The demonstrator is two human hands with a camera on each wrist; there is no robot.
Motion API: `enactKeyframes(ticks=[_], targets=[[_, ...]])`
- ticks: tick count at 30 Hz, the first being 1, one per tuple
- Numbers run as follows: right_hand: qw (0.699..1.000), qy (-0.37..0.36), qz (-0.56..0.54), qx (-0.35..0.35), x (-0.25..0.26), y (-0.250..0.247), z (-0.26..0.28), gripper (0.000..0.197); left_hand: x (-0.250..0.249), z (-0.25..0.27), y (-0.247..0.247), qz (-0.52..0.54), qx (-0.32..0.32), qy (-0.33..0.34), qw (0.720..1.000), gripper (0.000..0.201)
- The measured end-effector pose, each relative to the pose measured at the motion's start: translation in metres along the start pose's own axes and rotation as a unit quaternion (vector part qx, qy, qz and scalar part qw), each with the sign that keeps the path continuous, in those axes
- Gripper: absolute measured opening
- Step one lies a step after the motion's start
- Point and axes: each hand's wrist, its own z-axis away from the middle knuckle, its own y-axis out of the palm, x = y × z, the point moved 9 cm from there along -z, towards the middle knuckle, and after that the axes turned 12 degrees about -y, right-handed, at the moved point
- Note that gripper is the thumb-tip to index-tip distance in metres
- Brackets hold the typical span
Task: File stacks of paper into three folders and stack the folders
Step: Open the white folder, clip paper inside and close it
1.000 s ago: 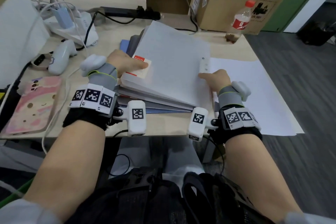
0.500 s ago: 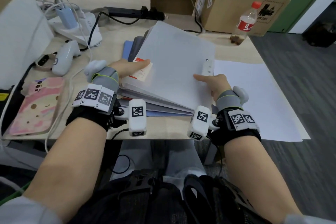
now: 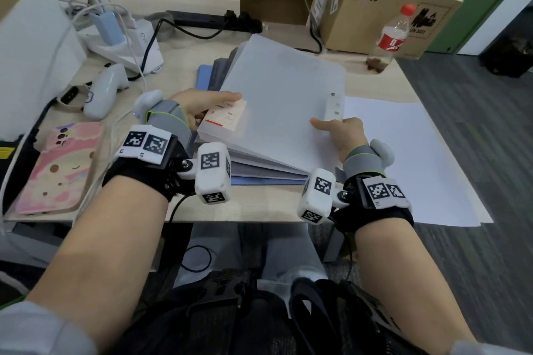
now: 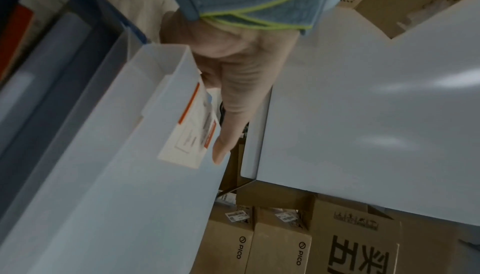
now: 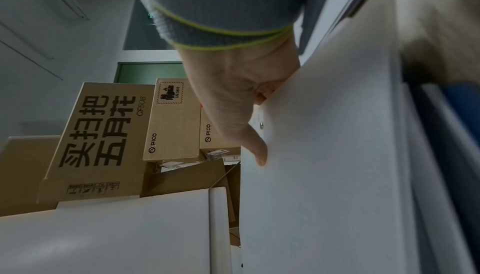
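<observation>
A translucent white folder (image 3: 282,101) lies tilted on top of a fanned stack of grey and blue folders (image 3: 259,174) on the desk. My left hand (image 3: 199,104) grips its left edge, thumb on the cover just above a red-and-white label (image 3: 227,117), fingers hidden beneath. In the left wrist view the thumb (image 4: 228,114) lies beside the label (image 4: 192,132). My right hand (image 3: 343,132) grips the folder's near right corner, thumb on top. The right wrist view has that thumb (image 5: 249,140) pressed on the cover (image 5: 324,155). White paper sheets (image 3: 403,153) lie to the right.
Left of the folders are a phone in a pink case (image 3: 57,170), a white controller (image 3: 105,89) and a charger with cables (image 3: 121,37). A power strip (image 3: 207,20), cardboard boxes (image 3: 375,8) and a bottle (image 3: 392,37) stand behind. The paper overhangs the desk's right edge.
My right thumb has slid further left onto the folder's cover. My left thumb has stretched out over the label. The folder stays on the stack.
</observation>
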Motion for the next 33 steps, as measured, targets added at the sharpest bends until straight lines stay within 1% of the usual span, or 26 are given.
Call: enactKeyframes(ticks=[2, 4, 5, 7, 8, 11, 12, 14, 16, 17, 18, 20, 23, 24, 25, 26, 27, 28, 29, 30, 32, 33], targets=[[1.0, -0.011, 0.005, -0.003, 0.002, 0.0, -0.002, 0.062, -0.002, 0.002, -0.004, 0.029, -0.004, 0.008, 1.0, 0.023], [1.0, -0.014, 0.004, -0.007, 0.004, -0.001, -0.003, 0.053, 0.001, 0.002, -0.008, 0.038, -0.004, 0.002, 0.999, 0.023], [1.0, -0.015, 0.002, -0.007, 0.004, -0.002, -0.004, 0.047, 0.002, 0.003, -0.01, 0.047, -0.004, 0.001, 0.999, 0.027], [1.0, -0.019, 0.0, -0.004, 0.005, -0.002, -0.004, 0.036, 0.006, -0.001, -0.016, 0.066, -0.012, 0.005, 0.998, 0.049], [1.0, -0.022, -0.002, -0.002, 0.006, -0.001, -0.003, 0.033, 0.008, 0.001, -0.019, 0.071, -0.016, 0.011, 0.997, 0.052], [0.999, -0.031, -0.01, 0.013, 0.008, 0.004, -0.002, 0.037, 0.016, -0.002, -0.024, 0.074, -0.014, 0.024, 0.997, 0.029], [0.999, -0.033, -0.007, 0.02, 0.009, 0.007, -0.001, 0.035, 0.02, -0.002, -0.025, 0.077, -0.008, 0.022, 0.997, 0.025], [0.999, -0.036, -0.003, 0.031, 0.01, 0.014, -0.001, 0.03, 0.026, -0.003, -0.029, 0.074, -0.011, 0.029, 0.997, 0.025], [0.999, -0.03, 0.004, 0.039, 0.008, 0.019, -0.002, 0.043, 0.032, -0.006, -0.03, 0.075, -0.011, 0.026, 0.997, 0.023], [0.999, -0.023, 0.014, 0.042, 0.007, 0.022, -0.001, 0.048, 0.036, -0.003, -0.028, 0.081, -0.001, 0.023, 0.996, 0.016], [0.999, -0.015, 0.024, 0.045, 0.004, 0.023, -0.001, 0.049, 0.037, 0.002, -0.026, 0.086, 0.007, 0.021, 0.996, 0.012], [0.998, -0.004, 0.044, 0.046, 0.003, 0.023, -0.002, 0.046, 0.035, 0.009, -0.022, 0.09, 0.003, 0.027, 0.996, 0.016], [0.995, -0.01, 0.091, 0.041, 0.008, 0.021, -0.004, 0.041, 0.024, 0.017, -0.027, 0.083, -0.035, 0.079, 0.993, 0.052], [0.993, -0.019, 0.106, 0.037, 0.011, 0.019, -0.004, 0.041, 0.019, 0.024, -0.025, 0.068, -0.042, 0.099, 0.992, 0.056], [0.992, -0.027, 0.116, 0.035, 0.013, 0.017, -0.005, 0.044, 0.014, 0.028, -0.022, 0.048, -0.044, 0.119, 0.991, 0.051], [0.992, -0.031, 0.118, 0.031, 0.014, 0.014, -0.005, 0.044, 0.009, 0.034, -0.017, 0.023, -0.043, 0.134, 0.99, 0.039], [0.992, -0.037, 0.116, 0.025, 0.016, 0.011, -0.004, 0.039, 0.005, 0.038, -0.013, -0.006, -0.05, 0.15, 0.987, 0.024], [0.992, -0.039, 0.117, 0.021, 0.017, 0.008, -0.002, 0.03, 0.003, 0.043, -0.013, -0.032, -0.063, 0.156, 0.985, 0.015], [0.992, -0.04, 0.12, 0.018, 0.017, 0.006, -0.001, 0.024, 0.001, 0.046, -0.011, -0.046, -0.068, 0.16, 0.984, 0.014], [0.991, -0.044, 0.123, 0.015, 0.018, 0.004, -0.001, 0.027, 0.001, 0.048, -0.012, -0.053, -0.074, 0.151, 0.984, 0.021], [0.991, -0.057, 0.118, 0.009, 0.022, 0.0, 0.003, 0.04, 0.001, 0.052, -0.008, -0.063, -0.072, 0.147, 0.985, 0.036], [0.991, -0.059, 0.116, 0.006, 0.023, -0.001, 0.007, 0.043, 0.0, 0.053, -0.006, -0.066, -0.072, 0.149, 0.984, 0.044]])
